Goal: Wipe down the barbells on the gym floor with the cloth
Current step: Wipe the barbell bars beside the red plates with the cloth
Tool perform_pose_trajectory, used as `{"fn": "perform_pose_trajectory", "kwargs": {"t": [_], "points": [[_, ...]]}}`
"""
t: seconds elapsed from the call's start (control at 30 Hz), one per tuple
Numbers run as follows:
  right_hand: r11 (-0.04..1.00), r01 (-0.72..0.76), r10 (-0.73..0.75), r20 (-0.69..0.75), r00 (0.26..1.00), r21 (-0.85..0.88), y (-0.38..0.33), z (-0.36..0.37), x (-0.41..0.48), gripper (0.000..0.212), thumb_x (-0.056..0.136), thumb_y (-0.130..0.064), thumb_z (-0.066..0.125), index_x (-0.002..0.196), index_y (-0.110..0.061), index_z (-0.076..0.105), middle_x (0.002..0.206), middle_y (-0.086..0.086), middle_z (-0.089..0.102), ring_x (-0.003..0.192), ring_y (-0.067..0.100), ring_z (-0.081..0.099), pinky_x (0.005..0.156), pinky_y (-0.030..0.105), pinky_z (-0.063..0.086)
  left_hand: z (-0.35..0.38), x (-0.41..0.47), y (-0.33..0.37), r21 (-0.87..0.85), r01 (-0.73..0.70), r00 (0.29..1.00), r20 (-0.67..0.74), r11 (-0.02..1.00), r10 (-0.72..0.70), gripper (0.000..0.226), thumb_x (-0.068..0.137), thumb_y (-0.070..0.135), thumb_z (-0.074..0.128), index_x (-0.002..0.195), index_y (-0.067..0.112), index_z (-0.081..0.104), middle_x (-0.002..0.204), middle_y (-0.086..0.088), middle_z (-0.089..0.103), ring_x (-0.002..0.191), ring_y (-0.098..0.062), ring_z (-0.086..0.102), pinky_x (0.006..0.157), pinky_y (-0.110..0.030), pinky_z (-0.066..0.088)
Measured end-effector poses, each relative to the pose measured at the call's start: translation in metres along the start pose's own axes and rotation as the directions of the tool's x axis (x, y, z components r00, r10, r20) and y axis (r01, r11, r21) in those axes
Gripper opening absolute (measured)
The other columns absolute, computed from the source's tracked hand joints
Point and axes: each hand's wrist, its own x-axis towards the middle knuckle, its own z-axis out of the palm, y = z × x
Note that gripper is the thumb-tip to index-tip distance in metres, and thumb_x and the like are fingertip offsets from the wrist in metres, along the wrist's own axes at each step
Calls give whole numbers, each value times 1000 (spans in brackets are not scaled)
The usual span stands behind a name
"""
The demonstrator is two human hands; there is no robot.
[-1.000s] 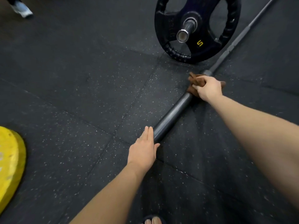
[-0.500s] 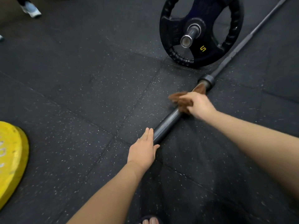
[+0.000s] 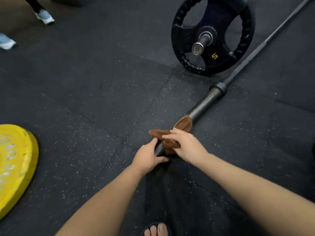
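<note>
A bare steel barbell (image 3: pixel 205 102) lies diagonally on the black rubber floor, its thick sleeve end pointing toward me. My right hand (image 3: pixel 185 144) grips a brown cloth (image 3: pixel 170 138) wrapped over the sleeve close to its near end. My left hand (image 3: pixel 147 156) rests at the sleeve's tip with straight fingers along its left side and the thumb under the end. The two hands almost touch. A second barbell's sleeve end (image 3: pixel 201 43) carries a black 5 plate (image 3: pixel 214 28) that stands upright beyond the first bar.
A yellow weight plate (image 3: pixel 15 164) lies flat at the left edge. Another person's shoes (image 3: pixel 45 17) stand at the top left. My sandalled toes (image 3: pixel 156 229) show at the bottom. Speckled rubber floor tiles (image 3: pixel 85 99) stretch between these.
My right hand slid the cloth down the sleeve from the collar toward me, ending next to my left hand. The left hand stayed at the sleeve's tip.
</note>
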Motion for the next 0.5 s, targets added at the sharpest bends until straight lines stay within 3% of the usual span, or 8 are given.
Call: {"fn": "perform_pose_trajectory", "kwargs": {"t": [0.1,0.23,0.3,0.4,0.43,0.5], "points": [[981,-146,165,-158,974,125,10,-7,19,40,86,-8,76,123,-23,74,138,3,62,129,19,57,107,11,30,1,-8,-5,-244,69,997,-19,967,-76,117,79,27,88,164,28,7,155,12,46,142,-12,43,112,-22,29],[951,-264,298,-260,918,159,-14,19,13,37,88,-9,72,121,-27,74,139,-9,59,129,14,55,109,24,41,4,-11,-8,-332,119,992,12,936,-122,115,82,24,85,164,28,4,157,12,43,144,-11,41,116,-24,29],[971,-193,220,-214,952,138,-33,32,-7,40,87,-8,71,122,-27,74,141,-9,59,133,14,52,111,22,37,2,-15,-10,-389,138,990,34,911,-136,104,80,27,77,163,33,14,152,12,49,141,-11,46,119,-31,32],[995,-59,65,-90,994,76,-52,37,-31,38,91,-14,69,127,-27,73,142,-7,60,134,16,52,112,30,41,14,-6,-32,-495,107,994,41,862,-100,80,66,31,62,144,37,44,135,16,63,131,-9,55,117,-43,40],[998,-45,48,-59,997,49,-52,32,-32,36,92,-18,69,126,-28,73,139,-7,61,130,18,56,109,33,44,12,-9,-28,-523,123,992,61,844,-106,77,62,26,59,137,31,50,128,14,66,125,-9,58,111,-41,45],[997,-79,79,-9,997,21,-48,19,-25,32,91,-24,71,122,-32,74,133,-6,65,119,21,62,101,36,50,3,-21,-9,-631,128,991,58,765,-118,58,60,9,52,116,22,59,102,5,69,100,-13,58,81,-26,51]]}}
